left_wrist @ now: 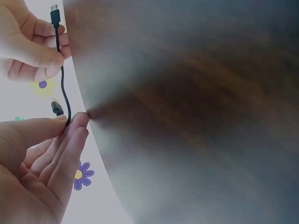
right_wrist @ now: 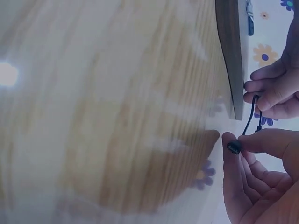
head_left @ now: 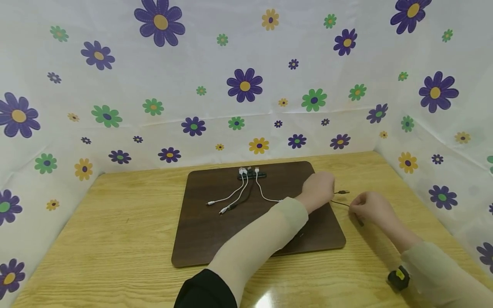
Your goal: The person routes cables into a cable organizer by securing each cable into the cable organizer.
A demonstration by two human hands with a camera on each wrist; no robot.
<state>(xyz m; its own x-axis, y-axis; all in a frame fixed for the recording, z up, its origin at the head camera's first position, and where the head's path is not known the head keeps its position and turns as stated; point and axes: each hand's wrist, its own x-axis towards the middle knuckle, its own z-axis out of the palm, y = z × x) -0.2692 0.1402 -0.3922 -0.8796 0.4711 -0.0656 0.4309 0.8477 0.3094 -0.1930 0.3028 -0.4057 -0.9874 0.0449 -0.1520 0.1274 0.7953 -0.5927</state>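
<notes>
A short black USB cable (head_left: 340, 203) runs between my two hands at the right edge of a dark brown board (head_left: 215, 231). My left hand (head_left: 319, 188) reaches across the board and pinches the cable near its USB plug (head_left: 342, 192), which sticks out to the right. Between thumb and fingers, my right hand (head_left: 371, 209) pinches the cable close to its other end, where a small black plug (left_wrist: 55, 17) projects past the fingers. In the right wrist view, the cable bends in a loop at the left fingers (right_wrist: 275, 93).
At the board's back edge, a black cable holder (head_left: 262, 175) carries several white cables (head_left: 231, 195) and a dark one, their ends lying across the board. A small black object with a yellow patch (head_left: 398, 278) sits by my right sleeve. Flower-printed cloth (head_left: 246, 124) encloses the wooden table (head_left: 115, 226).
</notes>
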